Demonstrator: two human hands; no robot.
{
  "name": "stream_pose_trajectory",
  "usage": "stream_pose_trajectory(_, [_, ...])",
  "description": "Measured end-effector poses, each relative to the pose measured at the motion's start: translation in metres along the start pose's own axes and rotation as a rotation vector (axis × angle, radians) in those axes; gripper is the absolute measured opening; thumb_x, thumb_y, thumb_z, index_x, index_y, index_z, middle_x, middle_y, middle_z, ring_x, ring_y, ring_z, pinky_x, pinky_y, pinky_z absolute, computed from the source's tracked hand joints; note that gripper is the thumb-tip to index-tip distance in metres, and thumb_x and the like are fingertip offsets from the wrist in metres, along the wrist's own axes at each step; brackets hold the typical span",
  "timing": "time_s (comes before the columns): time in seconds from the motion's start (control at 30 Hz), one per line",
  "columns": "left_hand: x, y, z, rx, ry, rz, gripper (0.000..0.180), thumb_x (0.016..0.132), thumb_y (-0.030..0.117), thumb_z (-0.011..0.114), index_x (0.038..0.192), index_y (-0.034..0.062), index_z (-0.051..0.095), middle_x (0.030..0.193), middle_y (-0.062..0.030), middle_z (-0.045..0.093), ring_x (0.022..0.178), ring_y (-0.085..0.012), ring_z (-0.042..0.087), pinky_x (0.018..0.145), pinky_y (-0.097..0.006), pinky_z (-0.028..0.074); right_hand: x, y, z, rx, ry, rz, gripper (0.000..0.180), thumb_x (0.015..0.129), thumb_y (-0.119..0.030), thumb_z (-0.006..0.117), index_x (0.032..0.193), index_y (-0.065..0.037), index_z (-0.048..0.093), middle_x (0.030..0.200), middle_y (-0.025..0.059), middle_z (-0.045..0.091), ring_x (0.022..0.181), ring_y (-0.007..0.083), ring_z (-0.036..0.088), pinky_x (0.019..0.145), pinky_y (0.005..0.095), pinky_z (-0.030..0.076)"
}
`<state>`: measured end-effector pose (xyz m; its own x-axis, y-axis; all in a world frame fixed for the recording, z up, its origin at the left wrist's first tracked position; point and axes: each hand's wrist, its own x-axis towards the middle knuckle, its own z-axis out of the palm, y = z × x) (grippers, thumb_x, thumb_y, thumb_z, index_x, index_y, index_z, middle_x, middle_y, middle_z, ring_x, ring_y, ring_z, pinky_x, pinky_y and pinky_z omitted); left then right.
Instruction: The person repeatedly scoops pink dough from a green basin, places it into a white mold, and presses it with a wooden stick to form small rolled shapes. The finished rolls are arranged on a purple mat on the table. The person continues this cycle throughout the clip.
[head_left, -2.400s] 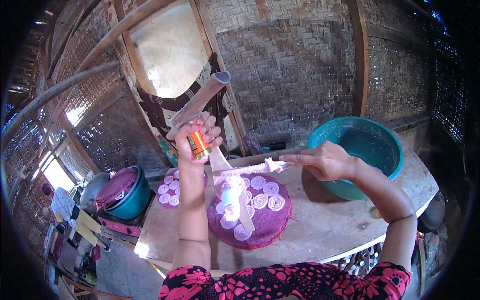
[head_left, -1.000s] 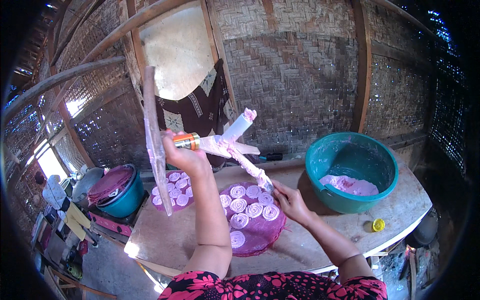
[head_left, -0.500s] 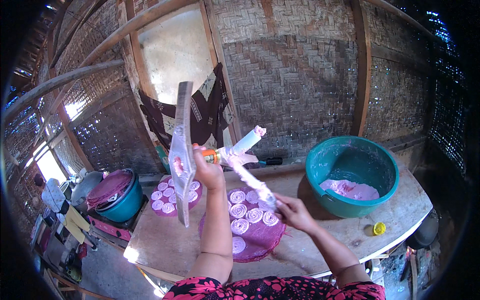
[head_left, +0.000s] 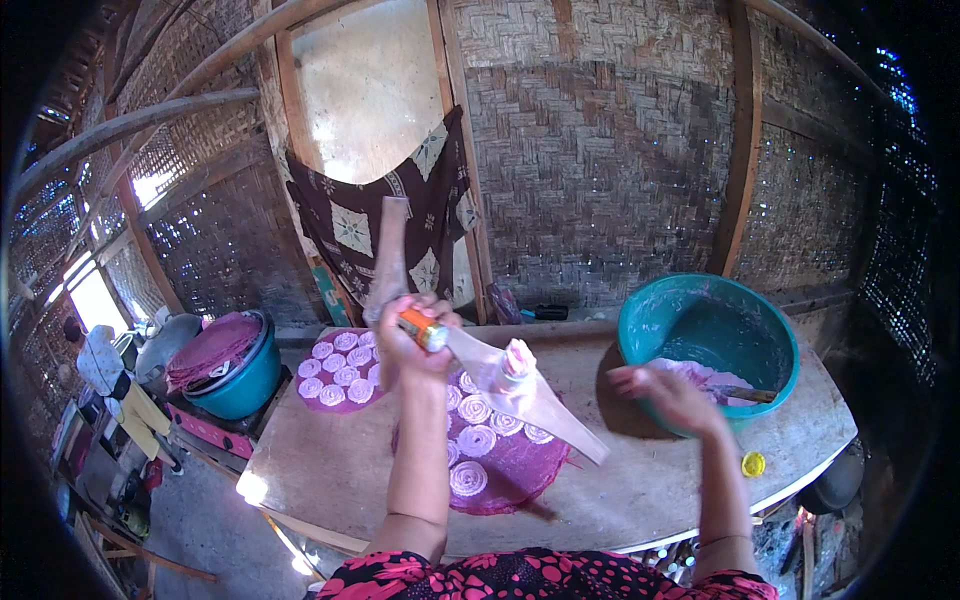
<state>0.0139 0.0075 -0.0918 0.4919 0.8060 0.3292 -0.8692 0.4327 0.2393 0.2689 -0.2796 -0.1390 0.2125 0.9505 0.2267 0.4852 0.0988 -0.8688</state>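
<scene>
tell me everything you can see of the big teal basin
The basin is round, deep and teal, plastic by its look, with pale smears on its inner wall. It stands upright at the right of the wooden table, holding a pink mixture and a brown handle-like piece. The person's right grip hides part of its near side; contact is unclear.

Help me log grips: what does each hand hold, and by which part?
The left hand grips the wooden tool around its orange cylinder; the right hand, blurred, shows nothing held.
</scene>
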Motion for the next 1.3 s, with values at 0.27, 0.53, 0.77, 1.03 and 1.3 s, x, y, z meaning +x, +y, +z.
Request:
stream_pose_trajectory(0.27, [-0.020,-0.051,-0.021,-0.262,0.099,-0.328,0.018,0.079,0.022,0.066,0.075,0.0136,0.051,0.074,0.0011,0.053,0.074,-0.0144,0.057,0.062,-0.035,0.045,0.021,-0.028,0.138,1.882,-0.771,0.347,0.099,0.088,-0.076,0.043,0.148,0.002,0.028,0.105,0.0266,0.055,0.048,0.0155,0.053,0.034,0.0229,0.042])
stream_pose_trajectory(0.53, [-0.049,-0.048,-0.030,0.082,0.707,-0.158,0.034,0.086,0.047,0.064,0.091,0.0143,0.058,0.087,-0.0005,0.063,0.090,-0.0203,0.060,0.077,-0.045,0.044,0.032,-0.021,0.168,1.570,0.215,0.103,0.065,0.089,-0.076,0.044,0.087,-0.011,0.050,0.071,0.0027,0.045,0.042,0.0091,0.039,0.033,0.0213,0.030])
stream_pose_trajectory(0.77, [-0.065,-0.081,-0.012,0.138,0.655,-0.232,0.057,0.085,0.064,0.064,0.113,0.0141,0.058,0.108,-0.0077,0.064,0.095,-0.0237,0.059,0.088,-0.048,0.042,0.053,0.011,0.202,1.011,0.801,-0.274,0.075,0.087,-0.053,0.068,0.132,-0.006,0.031,0.103,0.0097,0.049,0.067,0.0164,0.056,0.053,0.0293,0.050])
stream_pose_trajectory(1.03, [-0.061,-0.086,-0.005,0.066,0.533,-0.213,0.059,0.081,0.070,0.064,0.103,0.0163,0.051,0.096,-0.0036,0.057,0.087,-0.0216,0.057,0.071,-0.037,0.043,0.053,0.038,0.212,0.410,0.951,-0.597,0.099,0.078,-0.037,0.084,0.140,-0.008,0.014,0.124,0.0123,0.036,0.084,0.0195,0.058,0.067,0.0315,0.052])
stream_pose_trajectory(1.3, [-0.053,-0.091,-0.010,-0.093,0.552,-0.197,0.052,0.083,0.061,0.069,0.096,0.0144,0.052,0.088,-0.0031,0.058,0.085,-0.0222,0.061,0.075,-0.042,0.050,0.050,0.052,0.220,0.337,0.893,-0.620,0.095,0.077,-0.031,0.085,0.138,-0.011,0.016,0.124,0.0123,0.033,0.090,0.0213,0.059,0.068,0.0322,0.054])
